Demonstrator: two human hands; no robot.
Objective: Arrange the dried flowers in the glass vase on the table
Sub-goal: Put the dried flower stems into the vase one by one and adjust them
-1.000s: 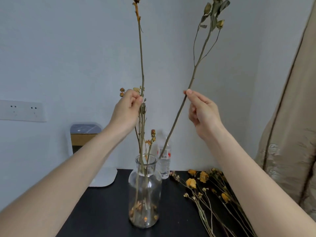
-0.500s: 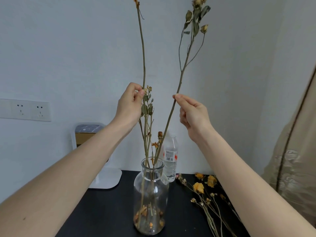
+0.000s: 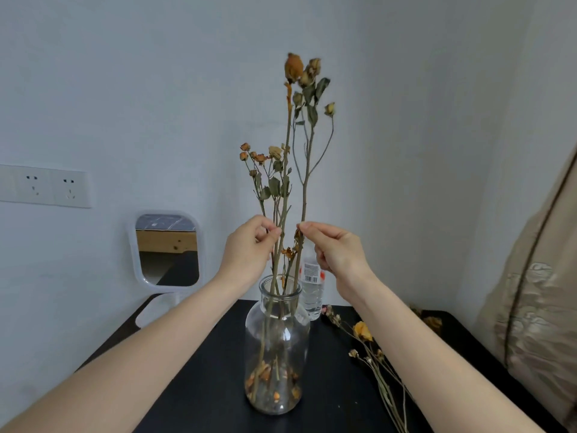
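Flowers partly fill the vase point(image 3: 277, 345), which stands on the black bench point(image 3: 331, 398) between the two forearms, with loose petals and bits lying at its bottom. Several stems already stand in its neck. Just right of it on the bench lie more dried stems point(image 3: 373, 357), one with a yellow head, not yet placed, so the job looks somewhere around halfway, judging by that pile alone.

Above the vase mouth, the left hand point(image 3: 249, 245) pinches the bunch of stems point(image 3: 282, 195) between thumb and fingertips, steadying it upright. The right hand point(image 3: 335, 250) pinches the tall branching stem point(image 3: 307, 170) in the same way; its lower end seems to be inside the neck already, though the glass and the other stems make that hard to confirm. Both hands are thus closed on stems, close together.

Behind the vase stands a water bottle point(image 3: 312, 289), and farther left a small mirror point(image 3: 167, 250) against the wall.
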